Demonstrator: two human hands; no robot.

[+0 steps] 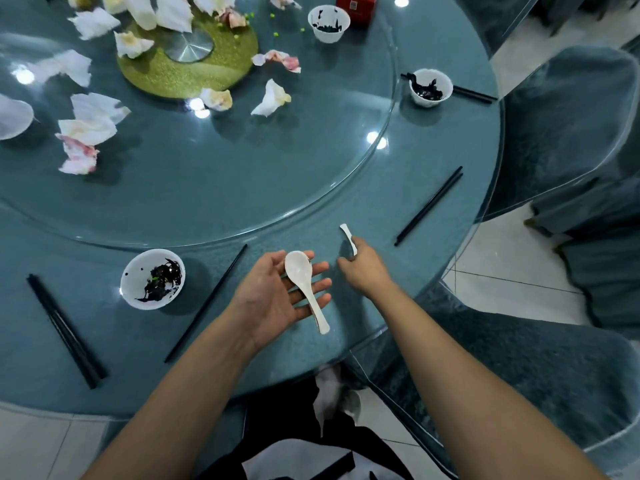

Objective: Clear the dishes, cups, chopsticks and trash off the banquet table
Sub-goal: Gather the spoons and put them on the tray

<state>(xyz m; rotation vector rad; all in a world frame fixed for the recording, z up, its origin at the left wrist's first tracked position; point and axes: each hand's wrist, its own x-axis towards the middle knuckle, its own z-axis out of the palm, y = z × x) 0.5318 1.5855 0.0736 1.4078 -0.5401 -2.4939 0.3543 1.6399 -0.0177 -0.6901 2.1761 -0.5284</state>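
A white ceramic spoon [304,282] lies across the upturned palm and fingers of my left hand [277,296], above the near edge of the teal round table [346,209]. My right hand [363,265] is closed around a second white spoon [347,235], whose handle sticks up out of the fist. A white bowl with dark leftovers [152,278] stands left of my left hand. Black chopsticks lie beside it [207,303], at the far left [65,330] and to the right [429,206]. Two more dirty bowls [430,87] [328,23] stand farther back.
A glass turntable [207,188] covers the table's middle, strewn with several crumpled tissues [93,126] around a gold hub [187,60]. A red box [355,6] stands at the back. Covered chairs [571,133] crowd the right side, with tiled floor between them.
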